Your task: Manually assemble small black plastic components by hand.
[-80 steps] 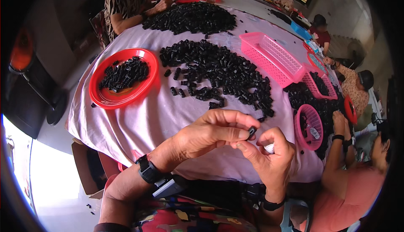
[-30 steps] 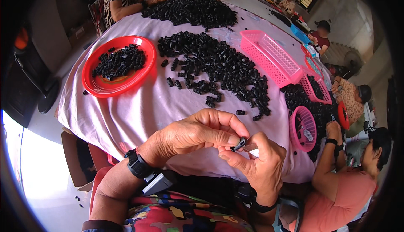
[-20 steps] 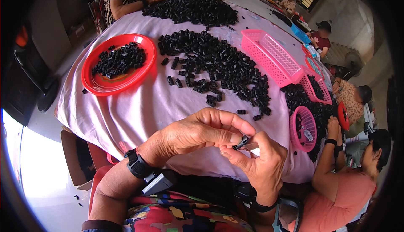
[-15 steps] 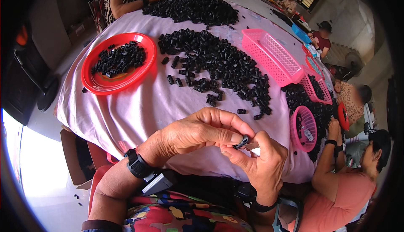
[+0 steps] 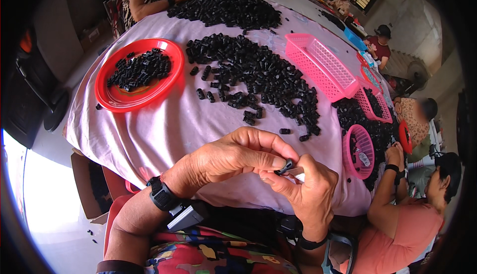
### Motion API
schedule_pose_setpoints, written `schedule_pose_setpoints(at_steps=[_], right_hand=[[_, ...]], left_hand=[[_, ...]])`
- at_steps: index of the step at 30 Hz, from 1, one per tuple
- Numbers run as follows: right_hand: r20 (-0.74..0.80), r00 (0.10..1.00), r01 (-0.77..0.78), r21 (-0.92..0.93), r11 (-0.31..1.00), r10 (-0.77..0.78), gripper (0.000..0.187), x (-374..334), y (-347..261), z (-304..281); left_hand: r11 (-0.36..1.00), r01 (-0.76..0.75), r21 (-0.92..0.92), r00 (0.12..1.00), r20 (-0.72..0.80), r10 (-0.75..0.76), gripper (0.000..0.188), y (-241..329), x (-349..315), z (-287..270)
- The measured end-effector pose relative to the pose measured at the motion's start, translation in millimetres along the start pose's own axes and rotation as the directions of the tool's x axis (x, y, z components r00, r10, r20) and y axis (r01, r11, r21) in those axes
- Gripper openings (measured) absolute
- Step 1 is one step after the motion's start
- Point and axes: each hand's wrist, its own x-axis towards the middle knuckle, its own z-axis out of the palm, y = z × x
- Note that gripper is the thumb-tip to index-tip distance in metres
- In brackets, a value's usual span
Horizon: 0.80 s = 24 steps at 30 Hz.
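Above the near edge of the cloth, my left hand (image 5: 232,156) pinches a small black part (image 5: 284,167) between thumb and fingers. It looks like a short hollow plastic piece, with an opening facing me. Close against it, my right hand (image 5: 314,188) is closed on a thin, flat, pale strip like a blade (image 5: 298,171), its edge at the black part. The rest of the strip is hidden by my fingers. Beyond my hands lies a loose heap of black parts (image 5: 258,70), with a few strays (image 5: 284,131) nearest to me.
A red plate (image 5: 106,94) with black parts stands at left. To the right are a long pink basket (image 5: 323,68), a smaller pink basket (image 5: 365,106) and a round pink basket (image 5: 351,162). A co-worker (image 5: 397,219) sits close at right. A cardboard box (image 5: 84,179) stands lower left.
My hands stay almost in place. The right hand has shifted very slightly left, and a bit more of the pale strip shows. The black part is still in my left fingers.
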Motion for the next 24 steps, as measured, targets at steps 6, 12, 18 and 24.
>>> schedule_pose_setpoints(at_steps=[6, 12, 18, 24], right_hand=[[-0.006, 1.000, 0.002, 0.035, 0.999, -0.002, 0.048, -0.3, 0.4, 1.9], [-0.016, 0.999, 0.040, 0.053, 0.998, -0.039, 0.045, -2.3, -0.9, -7.1], [-0.023, 0.998, -0.038, 0.366, 0.930, 0.050, 0.027, -0.5, -12.5, -13.8], [-0.013, 0.996, -0.067, 0.515, 0.854, 0.086, 0.020, -2.9, -2.5, -6.0]], left_hand=[[0.999, 0.005, -0.048, 1.000, -0.014, -0.006, 0.024, 1.0, -0.5, 1.1], [0.994, 0.014, -0.110, 1.000, -0.002, -0.014, 0.026, 4.3, -2.8, -0.4], [0.994, 0.013, -0.108, 1.000, 0.001, -0.013, 0.023, 2.5, -1.7, -1.7], [0.996, 0.041, -0.076, 0.999, -0.026, -0.043, 0.021, 1.7, -1.9, -3.2]])
